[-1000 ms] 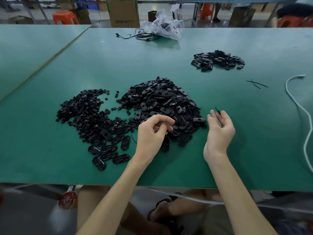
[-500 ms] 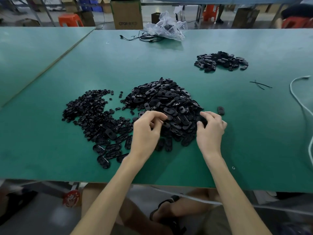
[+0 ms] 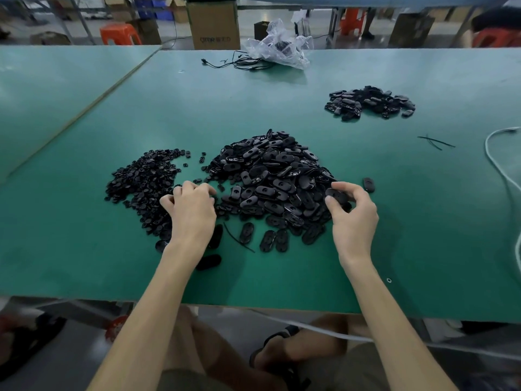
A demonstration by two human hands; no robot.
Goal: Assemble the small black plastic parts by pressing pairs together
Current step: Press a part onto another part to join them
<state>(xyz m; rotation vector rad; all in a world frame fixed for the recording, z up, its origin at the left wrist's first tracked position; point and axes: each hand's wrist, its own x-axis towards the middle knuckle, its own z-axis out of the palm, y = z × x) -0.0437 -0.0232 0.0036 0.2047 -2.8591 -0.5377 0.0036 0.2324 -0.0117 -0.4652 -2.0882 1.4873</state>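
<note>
A big heap of black oval shells (image 3: 270, 179) lies mid-table on the green mat (image 3: 282, 94). To its left spreads a flatter pile of smaller black inserts (image 3: 141, 182). My right hand (image 3: 352, 215) pinches one oval shell (image 3: 337, 196) between thumb and fingers at the heap's right edge. My left hand (image 3: 191, 210) reaches into the small inserts with fingers curled down; what its fingertips hold is hidden. A single shell (image 3: 368, 184) lies alone right of the heap. A third, smaller pile of black parts (image 3: 369, 103) sits at the far right.
A clear plastic bag (image 3: 279, 46) and black cables (image 3: 239, 63) lie at the table's far edge. A white cord (image 3: 504, 176) curves along the right side. Thin black strips (image 3: 435, 142) lie right of centre. A second green table (image 3: 56, 86) adjoins on the left. My knees show below the front edge.
My left hand moved left from the shell heap to the small inserts. My right hand picked an oval shell from the heap's right edge and lifted it slightly.
</note>
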